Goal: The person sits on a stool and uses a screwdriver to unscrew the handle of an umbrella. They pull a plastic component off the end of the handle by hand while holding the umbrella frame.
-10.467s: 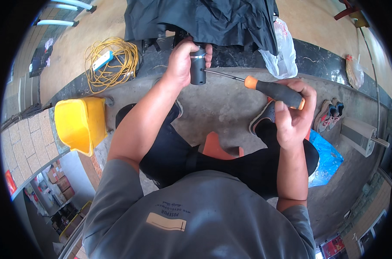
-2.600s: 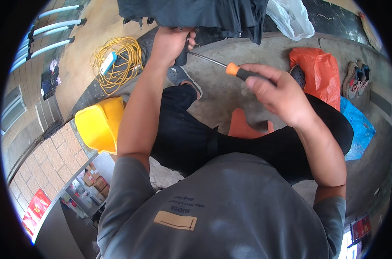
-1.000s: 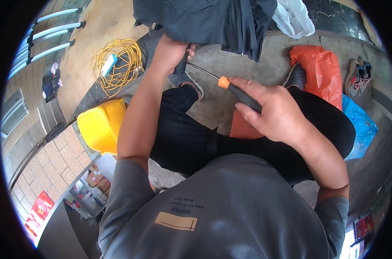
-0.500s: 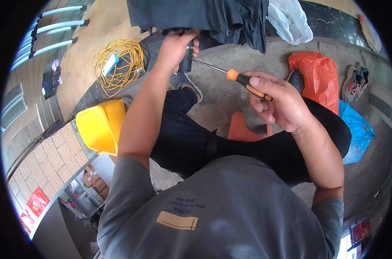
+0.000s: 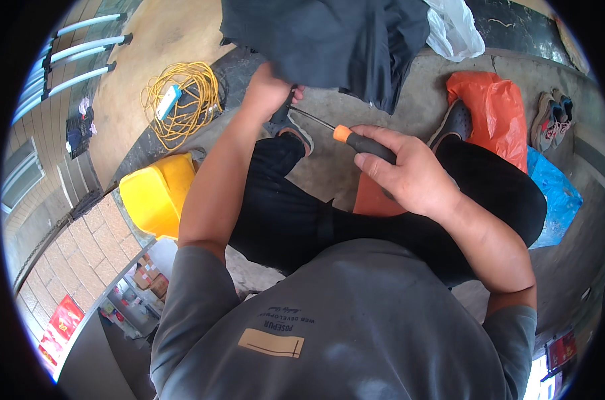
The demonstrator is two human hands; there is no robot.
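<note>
Screwdriver (image 5: 371,147), orange-collared: clasped in right hand (image 5: 412,170), tip at side of black handle (image 5: 286,105). Black handle: enclosed by left hand (image 5: 270,92), above concrete floor (image 5: 332,170), near edge of dark stone strip (image 5: 234,72). Black cloth (image 5: 329,43): beside left hand.

vs 0.5 s back | your right hand (image 5: 419,172) now wraps the screwdriver (image 5: 369,147), palm over its end | your left hand (image 5: 268,91) sits lower in view | black fabric (image 5: 329,47) droops further
</note>
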